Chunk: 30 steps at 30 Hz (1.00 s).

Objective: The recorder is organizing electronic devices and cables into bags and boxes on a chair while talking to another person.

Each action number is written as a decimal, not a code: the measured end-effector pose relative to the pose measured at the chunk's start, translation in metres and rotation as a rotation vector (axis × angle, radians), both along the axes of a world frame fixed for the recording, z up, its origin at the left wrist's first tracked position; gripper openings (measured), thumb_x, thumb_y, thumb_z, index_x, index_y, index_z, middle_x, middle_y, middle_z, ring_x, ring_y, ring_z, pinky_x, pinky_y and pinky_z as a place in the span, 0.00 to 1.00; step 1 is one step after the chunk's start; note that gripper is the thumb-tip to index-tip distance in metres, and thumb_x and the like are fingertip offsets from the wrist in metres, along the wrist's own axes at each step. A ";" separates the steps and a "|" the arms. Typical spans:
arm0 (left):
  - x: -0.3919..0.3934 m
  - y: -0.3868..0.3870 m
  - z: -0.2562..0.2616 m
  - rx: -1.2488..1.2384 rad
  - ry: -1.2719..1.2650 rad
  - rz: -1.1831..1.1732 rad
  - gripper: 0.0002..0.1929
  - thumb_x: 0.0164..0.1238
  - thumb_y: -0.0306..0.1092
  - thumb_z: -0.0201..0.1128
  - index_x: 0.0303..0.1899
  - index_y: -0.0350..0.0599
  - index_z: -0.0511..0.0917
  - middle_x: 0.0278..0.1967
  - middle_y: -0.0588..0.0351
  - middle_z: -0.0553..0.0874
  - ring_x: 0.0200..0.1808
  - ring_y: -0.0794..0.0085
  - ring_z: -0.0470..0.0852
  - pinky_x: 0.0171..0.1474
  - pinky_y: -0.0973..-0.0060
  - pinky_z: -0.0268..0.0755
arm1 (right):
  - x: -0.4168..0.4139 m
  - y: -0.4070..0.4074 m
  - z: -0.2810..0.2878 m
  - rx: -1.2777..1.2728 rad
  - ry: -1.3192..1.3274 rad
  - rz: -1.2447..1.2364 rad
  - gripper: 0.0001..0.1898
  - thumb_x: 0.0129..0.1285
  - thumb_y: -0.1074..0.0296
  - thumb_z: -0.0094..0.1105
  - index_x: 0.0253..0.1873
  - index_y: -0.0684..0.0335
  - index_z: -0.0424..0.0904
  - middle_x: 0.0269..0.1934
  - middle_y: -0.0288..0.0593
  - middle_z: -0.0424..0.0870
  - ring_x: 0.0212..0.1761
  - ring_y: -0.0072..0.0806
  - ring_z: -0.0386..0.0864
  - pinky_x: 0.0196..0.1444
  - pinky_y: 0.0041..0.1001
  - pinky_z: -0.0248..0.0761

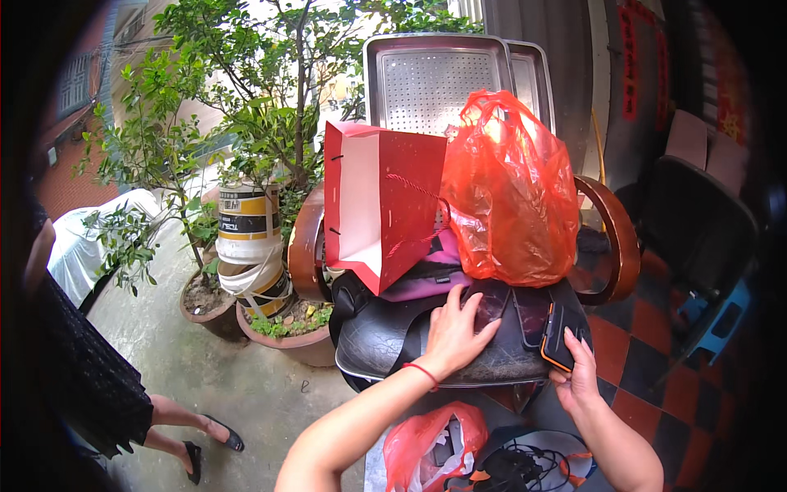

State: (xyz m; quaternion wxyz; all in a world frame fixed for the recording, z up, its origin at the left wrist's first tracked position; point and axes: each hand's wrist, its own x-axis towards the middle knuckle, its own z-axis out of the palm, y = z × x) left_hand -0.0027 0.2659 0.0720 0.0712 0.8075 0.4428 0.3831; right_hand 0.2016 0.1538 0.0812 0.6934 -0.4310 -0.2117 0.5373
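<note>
My left hand (454, 335) has its fingers spread over the black leather seat (372, 341) of a chair, at the near edge of a dark, flat phone-like device (490, 301). Whether the fingertips touch that device I cannot tell. In my right hand (577, 372) is a black phone with orange edges (558, 337), gripped by its near end and held above the right side of the seat. Another dark phone (530, 317) lies just left of it. Behind my left hand, a purple bag (430, 277) rests on the seat, partly covered by a red paper bag (412, 203).
A full red plastic bag (513, 203) stands beside the paper bag, before perforated metal trays (439, 80). Wooden armrests (618, 246) flank the seat. Below are another red plastic bag (409, 440) and black cables (529, 464). A person (92, 369) stands at left, near potted plants (286, 341).
</note>
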 end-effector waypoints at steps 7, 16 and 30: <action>-0.084 -0.015 0.000 0.112 -0.131 -0.168 0.14 0.65 0.34 0.66 0.50 0.39 0.80 0.56 0.44 0.77 0.54 0.53 0.80 0.56 0.66 0.74 | -0.002 -0.001 -0.007 0.045 0.024 -0.007 0.10 0.68 0.59 0.61 0.49 0.52 0.74 0.33 0.30 0.81 0.18 0.11 0.67 0.14 0.14 0.50; -0.125 -0.008 0.042 0.202 -0.382 0.186 0.33 0.61 0.33 0.70 0.65 0.42 0.64 0.61 0.48 0.67 0.38 0.68 0.83 0.36 0.74 0.79 | 0.001 -0.003 -0.010 0.084 0.043 0.013 0.10 0.68 0.60 0.59 0.50 0.51 0.74 0.34 0.29 0.81 0.19 0.10 0.67 0.14 0.14 0.49; -0.114 0.068 0.065 0.303 0.045 0.346 0.08 0.66 0.30 0.60 0.44 0.40 0.79 0.43 0.46 0.82 0.44 0.48 0.79 0.49 0.57 0.72 | 0.008 -0.006 -0.014 0.166 0.065 0.089 0.11 0.70 0.61 0.57 0.53 0.52 0.72 0.35 0.32 0.81 0.20 0.11 0.69 0.14 0.13 0.51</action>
